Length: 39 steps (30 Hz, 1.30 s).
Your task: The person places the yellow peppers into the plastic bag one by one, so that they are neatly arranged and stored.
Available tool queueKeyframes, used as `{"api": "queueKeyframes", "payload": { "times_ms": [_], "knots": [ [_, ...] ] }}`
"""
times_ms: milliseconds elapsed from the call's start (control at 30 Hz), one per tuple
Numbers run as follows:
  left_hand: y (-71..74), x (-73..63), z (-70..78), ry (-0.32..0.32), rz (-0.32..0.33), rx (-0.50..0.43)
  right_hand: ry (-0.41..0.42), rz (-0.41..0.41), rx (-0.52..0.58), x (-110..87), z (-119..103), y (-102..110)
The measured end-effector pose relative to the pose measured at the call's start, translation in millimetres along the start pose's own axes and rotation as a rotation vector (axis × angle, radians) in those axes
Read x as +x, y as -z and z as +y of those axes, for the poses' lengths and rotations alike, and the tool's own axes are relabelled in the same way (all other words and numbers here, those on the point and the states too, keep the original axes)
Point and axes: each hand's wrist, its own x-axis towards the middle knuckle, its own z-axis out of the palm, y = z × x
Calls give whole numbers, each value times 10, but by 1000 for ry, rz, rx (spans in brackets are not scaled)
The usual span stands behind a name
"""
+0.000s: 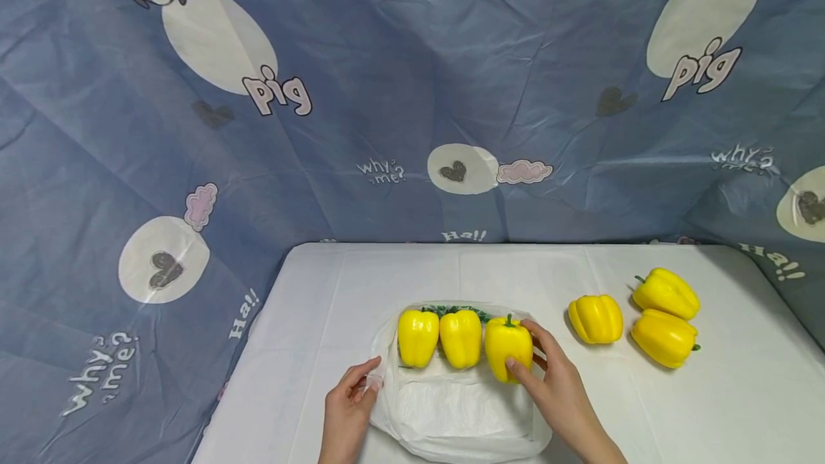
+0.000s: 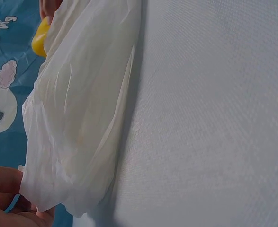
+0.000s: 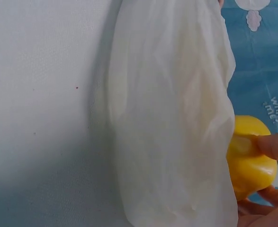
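Note:
A white plastic bag (image 1: 464,414) lies spread open on the table, with two yellow bell peppers (image 1: 418,339) side by side in its far part. My right hand (image 1: 554,385) grips another yellow bell pepper (image 1: 505,349) over the bag's right side, thumb on its near face and stem pointing up. In the right wrist view this pepper (image 3: 252,161) shows beyond the bag's wall. At the bag's left edge, my left hand (image 1: 351,403) pinches the thin plastic between thumb and fingers. The left wrist view shows those fingers (image 2: 4,184) at the bag's rim.
To the right on the white table (image 1: 709,421) lie three more yellow bell peppers: one alone (image 1: 596,319) and two close together, a far one (image 1: 667,293) and a near one (image 1: 665,339). A blue printed cloth (image 1: 387,92) hangs behind the table and along its left side.

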Motion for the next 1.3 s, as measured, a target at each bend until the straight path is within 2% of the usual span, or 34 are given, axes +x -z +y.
{"api": "queueKeyframes", "payload": {
  "times_ms": [467,733,1067,1300],
  "knots": [
    [-4,7,-2,-1,-10,-10,-41,-48,-40,98,82,-50],
    [-6,4,-13,7,-12,-22,-19,-48,-64,118,118,-78],
    [0,2,-23,-10,-4,-24,-57,-68,-113,142,96,-75],
    [4,-2,-22,-1,2,-29,-65,-76,-123,155,95,-65]
  ]
}}
